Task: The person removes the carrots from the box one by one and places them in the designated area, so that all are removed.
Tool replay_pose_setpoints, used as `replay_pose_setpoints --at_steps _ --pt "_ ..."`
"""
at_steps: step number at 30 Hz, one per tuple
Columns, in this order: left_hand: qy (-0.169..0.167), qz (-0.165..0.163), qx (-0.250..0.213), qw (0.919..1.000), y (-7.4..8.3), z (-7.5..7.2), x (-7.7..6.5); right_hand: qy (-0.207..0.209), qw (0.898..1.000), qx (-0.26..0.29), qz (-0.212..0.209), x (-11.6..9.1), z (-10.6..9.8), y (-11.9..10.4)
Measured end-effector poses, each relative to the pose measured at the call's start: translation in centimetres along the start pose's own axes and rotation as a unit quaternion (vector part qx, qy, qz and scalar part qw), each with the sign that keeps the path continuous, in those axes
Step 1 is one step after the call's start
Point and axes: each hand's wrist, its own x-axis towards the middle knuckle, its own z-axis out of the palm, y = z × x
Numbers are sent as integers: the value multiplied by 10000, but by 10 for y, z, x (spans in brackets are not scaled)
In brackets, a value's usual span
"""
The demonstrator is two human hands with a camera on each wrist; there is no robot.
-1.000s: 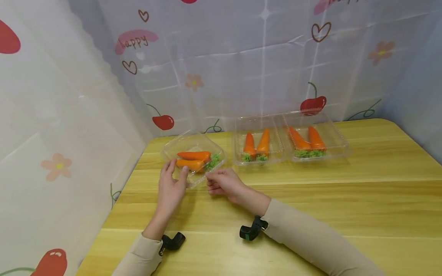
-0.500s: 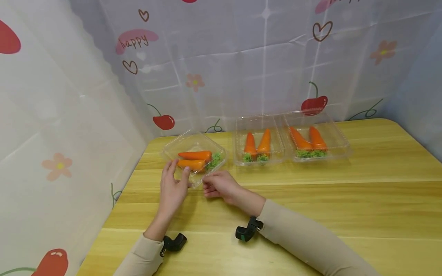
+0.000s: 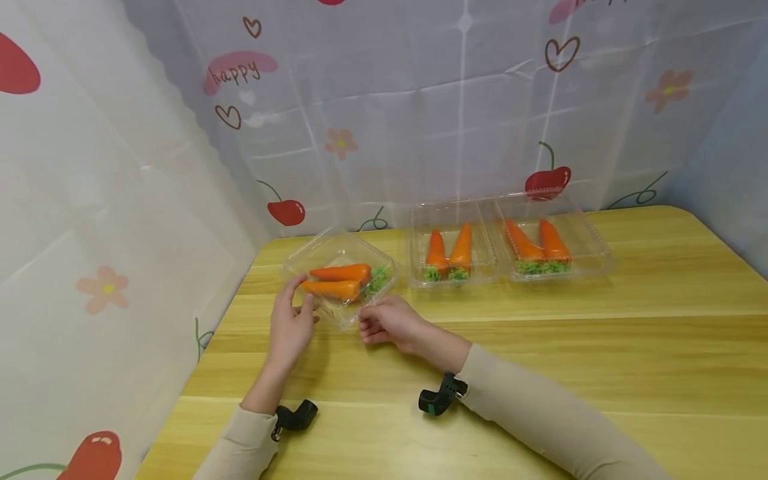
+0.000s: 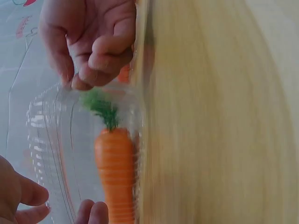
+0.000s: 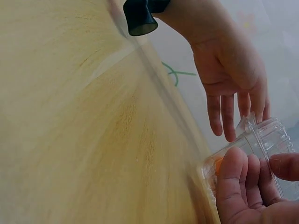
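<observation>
A clear plastic clamshell box [image 3: 312,253] sits angled at the left of the table, with two orange carrots [image 3: 336,289] inside, their green tops toward the right. My right hand [image 3: 390,327] pinches the rim at its near right corner between thumb and curled fingers; the right wrist view shows the thumb [image 5: 286,166] on the plastic edge. At the box's left side is my left hand [image 3: 291,328], fingers spread and lightly bent by the wall, gripping nothing. The left wrist view shows one carrot [image 4: 117,172] through the clear wall.
Two more clear boxes stand to the right, a middle box [image 3: 416,230] and a right box [image 3: 579,233], each with two carrots. A printed curtain [image 3: 384,100] hangs behind the wooden table [image 3: 540,360]. Black wrist cameras sit on both sleeves.
My left hand has drawn back a little to the left, its thumb coming away from the box's near edge. My right hand has shifted slightly along the rim and keeps its pinch.
</observation>
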Motion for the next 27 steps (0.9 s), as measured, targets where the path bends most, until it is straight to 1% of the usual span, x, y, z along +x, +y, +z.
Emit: replay_pose_setpoints --at_steps 5,8,12,16,20,23,27 --pt "-4 -152 13 9999 -4 -8 2 -168 9998 -140 38 -4 -3 1" --pt "95 -205 56 9997 -7 -13 4 -275 9994 -196 48 -5 -4 2" --pt "244 -359 25 9991 -11 -21 7 -390 9988 -284 44 -7 -5 2" --pt "301 -518 -91 9982 -16 -30 8 -499 9981 -365 35 -11 -7 3" --pt "273 -614 -132 9977 -22 -37 8 -590 9974 -415 49 -15 -10 3" --pt "264 -597 -207 9977 -27 -42 10 -647 9968 -457 45 -17 -13 3" --pt "247 -594 -507 9966 -33 -49 14 -762 9957 -525 31 -17 -19 1"
